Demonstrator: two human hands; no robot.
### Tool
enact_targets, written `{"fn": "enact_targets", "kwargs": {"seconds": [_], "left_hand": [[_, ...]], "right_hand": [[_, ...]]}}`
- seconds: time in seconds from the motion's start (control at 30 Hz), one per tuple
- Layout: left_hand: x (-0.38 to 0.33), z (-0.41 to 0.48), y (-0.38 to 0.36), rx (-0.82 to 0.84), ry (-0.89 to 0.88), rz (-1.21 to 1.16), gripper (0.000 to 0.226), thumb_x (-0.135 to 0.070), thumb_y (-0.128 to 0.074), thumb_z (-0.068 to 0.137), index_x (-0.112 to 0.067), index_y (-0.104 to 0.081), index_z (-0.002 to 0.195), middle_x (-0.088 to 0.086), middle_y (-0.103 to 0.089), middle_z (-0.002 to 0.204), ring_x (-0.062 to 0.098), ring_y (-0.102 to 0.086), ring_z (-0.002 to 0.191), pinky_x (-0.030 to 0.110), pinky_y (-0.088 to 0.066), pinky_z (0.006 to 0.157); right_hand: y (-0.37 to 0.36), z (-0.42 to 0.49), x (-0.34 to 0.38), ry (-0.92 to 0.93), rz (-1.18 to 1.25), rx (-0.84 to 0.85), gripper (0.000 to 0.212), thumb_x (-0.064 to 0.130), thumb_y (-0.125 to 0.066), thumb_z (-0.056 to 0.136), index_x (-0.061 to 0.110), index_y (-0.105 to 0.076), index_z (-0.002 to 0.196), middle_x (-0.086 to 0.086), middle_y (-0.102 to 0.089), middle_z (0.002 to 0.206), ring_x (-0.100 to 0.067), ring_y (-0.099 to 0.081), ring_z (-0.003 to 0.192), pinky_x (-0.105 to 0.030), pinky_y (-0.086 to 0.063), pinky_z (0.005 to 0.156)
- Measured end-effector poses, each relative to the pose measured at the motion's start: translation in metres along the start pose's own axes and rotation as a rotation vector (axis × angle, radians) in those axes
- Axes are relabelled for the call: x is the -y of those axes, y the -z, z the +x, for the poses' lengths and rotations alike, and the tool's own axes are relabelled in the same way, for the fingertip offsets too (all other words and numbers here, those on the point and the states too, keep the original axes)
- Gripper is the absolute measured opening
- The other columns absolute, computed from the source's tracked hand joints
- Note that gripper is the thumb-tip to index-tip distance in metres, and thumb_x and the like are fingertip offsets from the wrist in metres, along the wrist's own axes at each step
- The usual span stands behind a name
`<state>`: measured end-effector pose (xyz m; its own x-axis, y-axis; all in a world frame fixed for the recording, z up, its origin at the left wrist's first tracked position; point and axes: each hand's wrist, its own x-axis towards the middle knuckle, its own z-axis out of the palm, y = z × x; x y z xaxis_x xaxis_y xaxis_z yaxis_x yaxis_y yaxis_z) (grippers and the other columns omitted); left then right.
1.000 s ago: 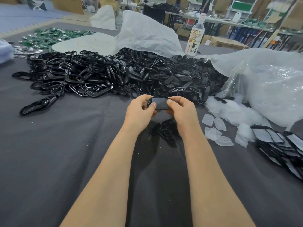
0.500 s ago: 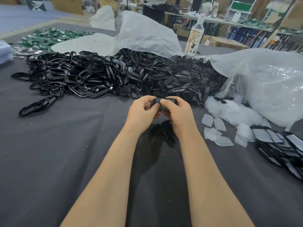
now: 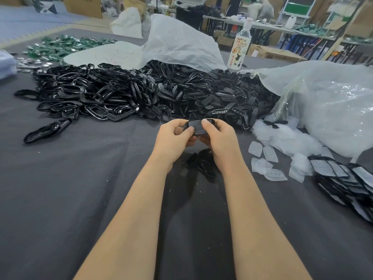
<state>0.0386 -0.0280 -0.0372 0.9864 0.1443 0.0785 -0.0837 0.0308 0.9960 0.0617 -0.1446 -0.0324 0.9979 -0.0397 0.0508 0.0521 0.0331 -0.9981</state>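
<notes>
Both hands are up over the grey tabletop (image 3: 80, 188), pinching one small black plastic piece (image 3: 195, 127) between them — the left hand (image 3: 175, 136) has its thumb curled on the near face, the right hand (image 3: 218, 138) grips the other end the same way. The piece sits just in front of the big heap of black parts (image 3: 141, 93), with a few loose black bits (image 3: 201, 162) on the cloth right below the hands — clear film pieces (image 3: 266, 156) lie off to the right.

We spot glossy black plastic frames (image 3: 96, 93); matt grey cloth (image 3: 80, 188); our piece (image 3: 196, 126) dull, smooth plastic; bag (image 3: 333, 110) crinkly clear film.
</notes>
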Motion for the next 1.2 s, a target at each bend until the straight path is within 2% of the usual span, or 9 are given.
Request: {"fn": "enact_targets", "kwargs": {"seconds": [0.2, 0.37, 0.53, 0.67, 0.8, 0.9, 1.0, 1.1, 1.2], "left_hand": [[0.0014, 0.0015, 0.0013, -0.023, 0.012, 0.034, 0.021, -0.006, -0.058, 0.093, -0.024, -0.063, 0.083, -0.011, -0.066, 0.058, 0.001, -0.064, 0.059, 0.020, -0.056, 0.064], [0.0030, 0.0026, 0.0006, -0.086, 0.022, 0.044, 0.016, -0.017, -0.061, 0.093, -0.026, -0.064, 0.080, 0.003, -0.066, 0.078, 0.015, -0.067, 0.078, 0.021, -0.056, 0.064], [0.0044, 0.0039, 0.0013, -0.129, 0.021, 0.070, 0.020, -0.012, -0.059, 0.095, -0.022, -0.064, 0.079, -0.001, -0.065, 0.072, 0.005, -0.066, 0.064, 0.023, -0.058, 0.068], [0.0046, 0.0038, 0.0012, -0.155, 0.019, 0.152, 0.018, -0.013, -0.058, 0.095, -0.021, -0.063, 0.080, 0.000, -0.064, 0.074, -0.001, -0.065, 0.057, 0.028, -0.058, 0.076], [0.0040, 0.0023, 0.0002, -0.179, -0.010, 0.277, 0.008, -0.017, -0.060, 0.094, -0.020, -0.066, 0.090, -0.003, -0.066, 0.081, 0.002, -0.068, 0.065, 0.018, -0.054, 0.071], [0.0022, 0.0012, -0.0008, -0.141, 0.002, 0.317, 0.018, -0.015, -0.064, 0.091, -0.014, -0.069, 0.108, -0.003, -0.068, 0.090, 0.015, -0.069, 0.084, 0.029, -0.054, 0.084], [0.0004, 0.0004, -0.0015, -0.122, 0.008, 0.339, 0.021, -0.013, -0.064, 0.091, -0.016, -0.068, 0.111, -0.006, -0.067, 0.086, 0.017, -0.067, 0.088, 0.032, -0.053, 0.087], [0.0008, -0.0004, -0.0004, -0.144, 0.010, 0.334, 0.018, -0.010, -0.062, 0.091, -0.016, -0.070, 0.106, 0.000, -0.070, 0.085, 0.020, -0.069, 0.088, 0.036, -0.054, 0.088], [0.0015, -0.0011, 0.0011, -0.153, 0.012, 0.326, 0.019, -0.009, -0.061, 0.092, -0.014, -0.071, 0.107, 0.005, -0.072, 0.090, 0.023, -0.069, 0.090, 0.039, -0.054, 0.089]], "right_hand": [[0.0042, 0.0000, -0.0003, 0.055, -0.028, -0.051, 0.011, 0.008, -0.061, 0.091, 0.014, -0.065, 0.083, -0.004, -0.069, 0.080, -0.012, -0.067, 0.071, -0.018, -0.053, 0.061], [0.0040, 0.0000, -0.0012, 0.049, -0.004, -0.011, 0.011, 0.007, -0.062, 0.090, 0.014, -0.065, 0.082, 0.000, -0.069, 0.076, -0.007, -0.067, 0.069, -0.016, -0.052, 0.060], [0.0030, -0.0001, -0.0029, 0.036, -0.073, -0.010, 0.007, 0.013, -0.064, 0.090, 0.019, -0.065, 0.085, 0.000, -0.070, 0.082, -0.009, -0.068, 0.075, -0.017, -0.053, 0.063], [0.0040, -0.0011, -0.0030, 0.039, -0.183, 0.029, 0.014, 0.010, -0.063, 0.090, 0.023, -0.062, 0.084, -0.004, -0.069, 0.079, -0.012, -0.067, 0.068, -0.024, -0.056, 0.064], [0.0046, -0.0004, -0.0042, 0.050, -0.232, -0.025, 0.015, 0.007, -0.064, 0.089, 0.021, -0.061, 0.082, -0.002, -0.067, 0.072, -0.006, -0.064, 0.056, -0.024, -0.055, 0.062], [0.0055, -0.0002, -0.0039, 0.021, -0.176, -0.047, 0.005, 0.005, -0.063, 0.089, 0.011, -0.063, 0.090, -0.001, -0.066, 0.070, -0.003, -0.062, 0.052, -0.019, -0.053, 0.056], [0.0068, -0.0008, -0.0034, 0.002, -0.145, -0.052, 0.005, 0.005, -0.063, 0.090, 0.009, -0.063, 0.093, -0.002, -0.066, 0.073, -0.002, -0.063, 0.052, -0.017, -0.052, 0.055], [0.0073, -0.0011, -0.0024, -0.006, -0.204, 0.002, 0.013, 0.005, -0.061, 0.091, 0.005, -0.064, 0.104, -0.005, -0.069, 0.081, -0.010, -0.068, 0.064, -0.022, -0.057, 0.063], [0.0067, -0.0009, -0.0024, 0.018, -0.319, 0.042, 0.016, 0.004, -0.062, 0.089, 0.011, -0.062, 0.103, -0.009, -0.072, 0.087, -0.021, -0.071, 0.077, -0.034, -0.059, 0.077]]}}
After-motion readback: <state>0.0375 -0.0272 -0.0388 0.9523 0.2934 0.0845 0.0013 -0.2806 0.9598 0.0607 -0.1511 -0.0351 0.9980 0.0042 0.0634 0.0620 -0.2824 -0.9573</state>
